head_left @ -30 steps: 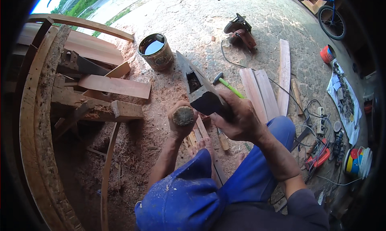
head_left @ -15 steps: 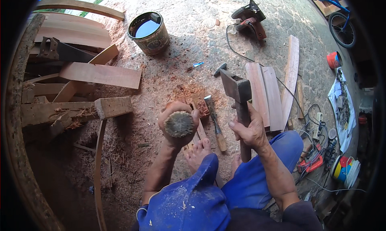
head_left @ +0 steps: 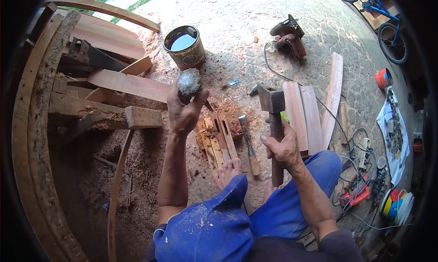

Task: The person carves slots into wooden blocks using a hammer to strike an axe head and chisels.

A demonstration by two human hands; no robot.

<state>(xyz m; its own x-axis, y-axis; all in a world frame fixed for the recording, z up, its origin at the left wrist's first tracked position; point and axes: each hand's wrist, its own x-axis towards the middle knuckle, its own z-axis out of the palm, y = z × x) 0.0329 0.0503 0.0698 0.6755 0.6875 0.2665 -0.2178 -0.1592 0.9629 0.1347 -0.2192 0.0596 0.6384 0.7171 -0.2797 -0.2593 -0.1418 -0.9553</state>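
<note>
In my raised left hand (head_left: 185, 111) is a chisel, its round, frayed wooden butt (head_left: 189, 81) facing up; the dark blade shows only in part beyond my fingers. My right hand (head_left: 284, 145) is wrapped round the wooden handle of a hammer (head_left: 272, 100) with a heavy, square-faced metal head. Below and between the hands, several narrow wood strips (head_left: 211, 143) lie side by side, one with slots cut into it. My bare foot (head_left: 226, 173) presses on their near end. Beside them on the ground rests another chisel (head_left: 248, 145) with a wooden handle.
A bucket of dark liquid (head_left: 191, 56) stands beyond my left hand. Stacked timber and a handsaw (head_left: 93, 56) lie at left. A corded power saw (head_left: 289, 40), planks (head_left: 315, 116), cables and a red clamp (head_left: 356, 196) are to the right. Shavings cover the ground.
My left hand has lifted the chisel up and away from the wood strips, toward the bucket, uncovering the slotted strip. My right hand keeps the hammer raised, nearly in place. The view has shifted slightly.
</note>
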